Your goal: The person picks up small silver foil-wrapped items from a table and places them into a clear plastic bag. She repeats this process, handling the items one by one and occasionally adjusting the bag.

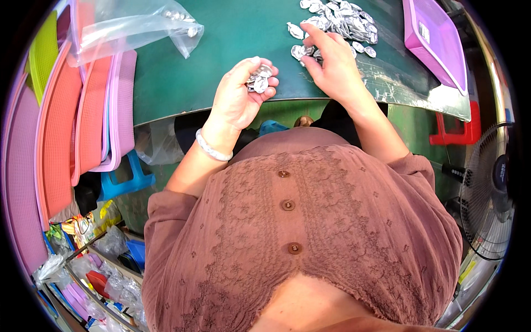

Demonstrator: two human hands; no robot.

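Garment (326, 216): brown, with three buttons down a patterned front; nearest the viewer.
Left hand (237, 86): palm turned up, fingers and thumb curled round a small heap of silvery pieces (260, 83), held above the front edge of the table; a pale bracelet (211, 148) rings the wrist.
Right hand (338, 67): thumb and forefinger spread well apart over the near side of the pile; whether the fingertips touch a piece cannot be told.
Table (238, 36): green top, its surface scuffed near the right front edge.
Pile (351, 23): many similar silvery pieces at the table's far side, a few scattered loose nearer the hand.
Purple basket (437, 47): tilted, at the table's right.
Clear bag (127, 36): at the far left, several small shiny pieces in one corner.
Left margin: nested plastic baskets (58, 133), purple, orange and green.
Right margin: a red stool (471, 126) and a black fan (484, 188).
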